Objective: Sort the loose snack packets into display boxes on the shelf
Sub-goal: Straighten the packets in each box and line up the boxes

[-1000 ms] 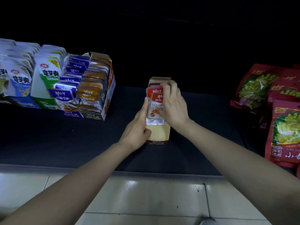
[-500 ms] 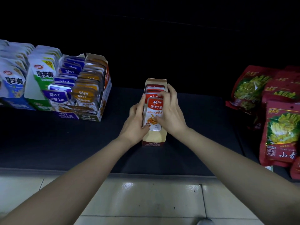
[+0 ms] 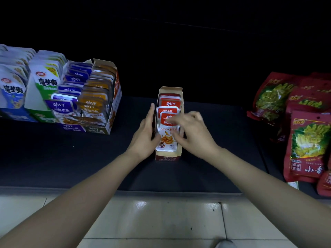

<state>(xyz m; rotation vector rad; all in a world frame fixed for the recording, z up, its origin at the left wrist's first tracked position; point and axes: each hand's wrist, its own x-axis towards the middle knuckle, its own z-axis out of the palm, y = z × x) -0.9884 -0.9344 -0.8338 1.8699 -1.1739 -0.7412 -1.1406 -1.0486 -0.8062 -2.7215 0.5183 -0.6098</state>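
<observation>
The red snack packets [image 3: 167, 129], now pushed down into the display box [image 3: 168, 157] on the shelf [image 3: 89, 158], are steadied by the flat left hand [image 3: 146, 135] and the open-fingered right hand [image 3: 193, 133], nothing gripped, so this box seems filled.

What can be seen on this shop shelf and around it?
display box: one, tan with red base, shelf centre
red packets: at least four, red and white, standing in that box
purple packets: a row, purple and white, open box at left
orange packets: a row, orange, same box, beside the purple
green carton: one, green and white, further left
blue carton: one, blue and white, far left
large bags: several, red with green pictures, right
shelf: one, black
floor: pale tiles, below
left hand: flat against the box's left side
right hand: fingers on the front packet, blurred
</observation>
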